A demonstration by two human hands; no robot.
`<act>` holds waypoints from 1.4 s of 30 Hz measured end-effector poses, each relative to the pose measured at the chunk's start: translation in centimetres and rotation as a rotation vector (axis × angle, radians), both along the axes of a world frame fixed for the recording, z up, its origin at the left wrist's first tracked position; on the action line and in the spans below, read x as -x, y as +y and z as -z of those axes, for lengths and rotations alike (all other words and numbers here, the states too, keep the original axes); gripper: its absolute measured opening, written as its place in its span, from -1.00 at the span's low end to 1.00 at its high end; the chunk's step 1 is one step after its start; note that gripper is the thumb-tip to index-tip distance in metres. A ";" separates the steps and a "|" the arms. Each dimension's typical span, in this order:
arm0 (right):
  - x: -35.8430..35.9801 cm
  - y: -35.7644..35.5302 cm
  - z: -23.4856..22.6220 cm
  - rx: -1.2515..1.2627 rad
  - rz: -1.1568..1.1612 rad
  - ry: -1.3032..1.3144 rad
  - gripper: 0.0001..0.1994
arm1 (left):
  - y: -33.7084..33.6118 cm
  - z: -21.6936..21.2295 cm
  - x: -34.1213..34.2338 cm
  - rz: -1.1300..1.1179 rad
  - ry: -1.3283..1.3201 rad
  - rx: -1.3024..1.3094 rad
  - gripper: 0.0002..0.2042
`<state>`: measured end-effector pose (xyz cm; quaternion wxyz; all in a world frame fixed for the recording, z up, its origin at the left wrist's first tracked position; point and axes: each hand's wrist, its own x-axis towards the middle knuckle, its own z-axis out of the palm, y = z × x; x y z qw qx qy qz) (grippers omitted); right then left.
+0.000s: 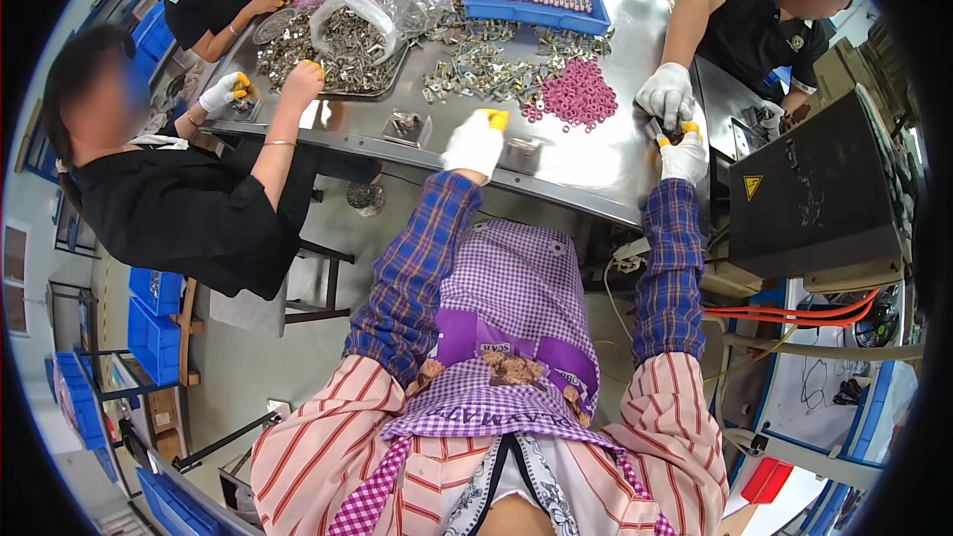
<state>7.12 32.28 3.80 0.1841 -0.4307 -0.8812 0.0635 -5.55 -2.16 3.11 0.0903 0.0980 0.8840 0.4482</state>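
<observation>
Both hands sit well apart near the table edge.

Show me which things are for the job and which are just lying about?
Probably for the job:
pink rings, right of the left hand
loose metal parts beside them
small dark thing at the right hand, too unclear to name

Probably just lying about:
red box, low on the right
fan
blue bins, far left
</observation>
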 end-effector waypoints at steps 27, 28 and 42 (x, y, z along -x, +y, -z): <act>1.4 -8.9 0.1 0.313 -0.362 0.258 -0.72 | 0.4 -2.4 1.6 0.070 0.451 0.168 -0.77; 0.1 -8.7 0.4 0.319 -0.384 0.288 -0.72 | -0.2 -2.4 0.8 0.097 0.453 0.184 -0.76; -8.7 -13.6 0.9 -0.240 -0.243 0.151 -0.79 | 0.9 2.4 -6.1 0.061 0.701 0.116 -0.78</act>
